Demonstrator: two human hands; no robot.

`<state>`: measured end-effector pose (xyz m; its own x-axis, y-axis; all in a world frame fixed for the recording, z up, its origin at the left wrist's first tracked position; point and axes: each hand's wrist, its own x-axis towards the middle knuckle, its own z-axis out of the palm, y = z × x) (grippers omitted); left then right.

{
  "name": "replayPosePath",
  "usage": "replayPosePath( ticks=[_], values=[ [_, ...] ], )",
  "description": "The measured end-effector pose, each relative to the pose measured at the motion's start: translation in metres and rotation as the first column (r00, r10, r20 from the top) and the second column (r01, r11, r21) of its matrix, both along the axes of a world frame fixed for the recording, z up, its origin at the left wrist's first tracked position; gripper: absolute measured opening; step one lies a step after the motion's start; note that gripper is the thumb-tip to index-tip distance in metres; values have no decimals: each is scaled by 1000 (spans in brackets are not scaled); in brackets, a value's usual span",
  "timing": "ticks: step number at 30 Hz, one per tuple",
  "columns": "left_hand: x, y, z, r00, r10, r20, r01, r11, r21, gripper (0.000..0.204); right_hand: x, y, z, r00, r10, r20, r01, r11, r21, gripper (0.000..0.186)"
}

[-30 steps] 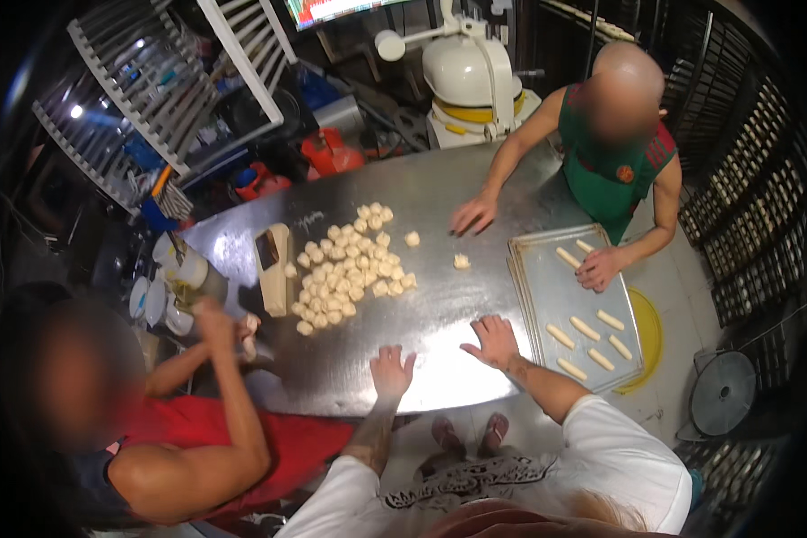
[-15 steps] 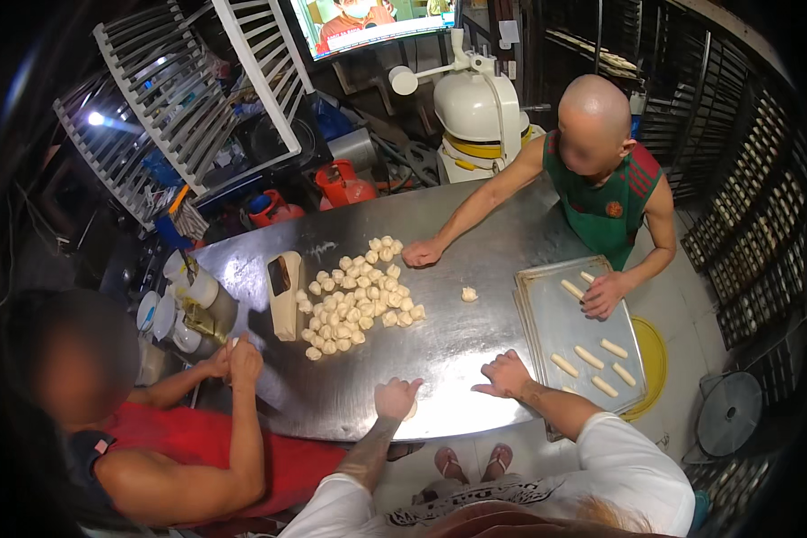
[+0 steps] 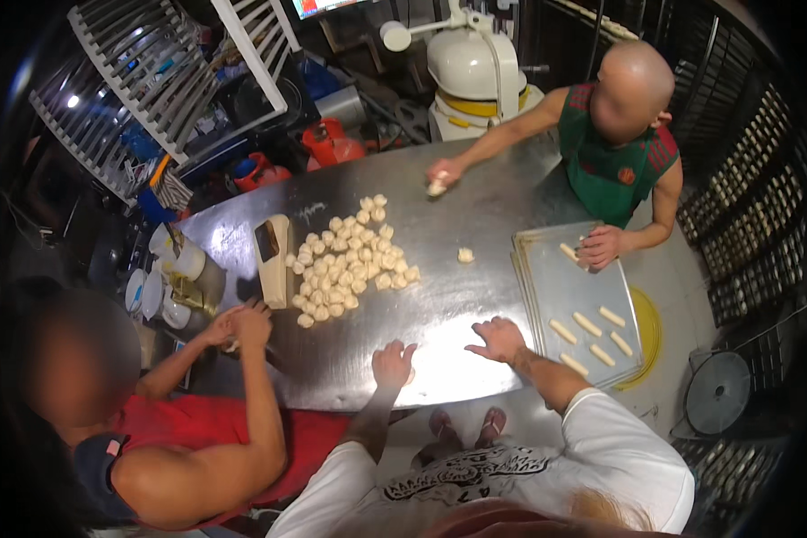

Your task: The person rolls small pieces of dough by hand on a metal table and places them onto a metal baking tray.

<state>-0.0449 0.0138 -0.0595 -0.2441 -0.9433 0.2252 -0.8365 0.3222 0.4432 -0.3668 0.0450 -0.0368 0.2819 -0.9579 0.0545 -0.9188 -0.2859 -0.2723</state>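
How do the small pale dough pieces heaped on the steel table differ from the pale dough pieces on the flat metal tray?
The small pale dough pieces on the steel table are roundish, many and crowded together. The pale dough pieces on the flat metal tray are elongated sticks, few and spaced apart. Both are the same pale colour.

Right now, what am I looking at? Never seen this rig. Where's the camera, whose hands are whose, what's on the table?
There is no machine here: a person wears a wide fisheye camera on the head, looking down, so straight edges bend near the rim. The two forearms coming up from the lower edge are the wearer's own. The left hand and right hand both press flat on the steel table, holding nothing that shows. Mid-table lies a pile of dough pieces beside a scraper. To the right, a baking tray carries a few rolled dough sticks. Two other people work at the table: one across, rolling dough, and one at the left.
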Motion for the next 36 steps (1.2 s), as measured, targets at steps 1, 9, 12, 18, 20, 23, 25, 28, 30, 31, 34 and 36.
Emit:
replayPosePath(
  ticks=[1, 9, 12, 18, 20, 23, 25, 28, 30, 31, 34, 36],
  values=[
    [9, 19, -7, 1000, 6, -2, -6, 1000, 17, 37, 3, 17, 0, 1000, 6, -2, -6, 1000, 17, 61],
    [0, 14, -10, 990, -120, 68, 132, 968, -212, 38, 2, 30, -25, 995, 49, 87, -58, 993, 102, 61],
    [11, 23, -18, 993, -72, 96, 64, 995, 79, 40, 6, 14, 10, 998, -58, 20, 51, 961, 270, 66],
    [14, 28, -20, 972, -213, 95, 224, 966, -132, 37, -4, 30, -27, 999, 10, 41, -11, 999, 41, 59],
    [28, 21, -27, 946, -243, 214, 275, 952, -136, 30, 7, 18, -6, 999, 27, 46, -26, 1000, -16, 55],
    [13, 31, 11, 962, -171, 210, 145, 980, 133, 34, -3, 36, 11, 998, -62, -3, 61, 981, 186, 71],
    [26, 43, 14, 943, -230, 240, 213, 973, 93, 46, 2, 67, -3, 995, -63, -77, 69, 995, 76, 82],
    [52, 91, 0, 878, -324, 352, 307, 946, 103, 67, 1, 144, -10, 977, 1, -214, 62, 957, 285, 104],
    [53, 90, -1, 822, -352, 448, 335, 935, 118, 75, 2, 157, -8, 986, -9, -165, 49, 969, 241, 102],
    [45, 84, -1, 842, -355, 406, 318, 935, 159, 74, -1, 152, -9, 994, -9, -108, 33, 975, 218, 100],
    [6, 26, 7, 909, -297, 292, 296, 954, 46, 72, 2, 67, -14, 960, 56, -273, -13, 987, 159, 99],
    [-27, -11, 21, 938, -231, 258, 235, 972, 18, 74, 12, 22, -13, 973, -63, -222, 77, 995, 56, 97]
  ],
)
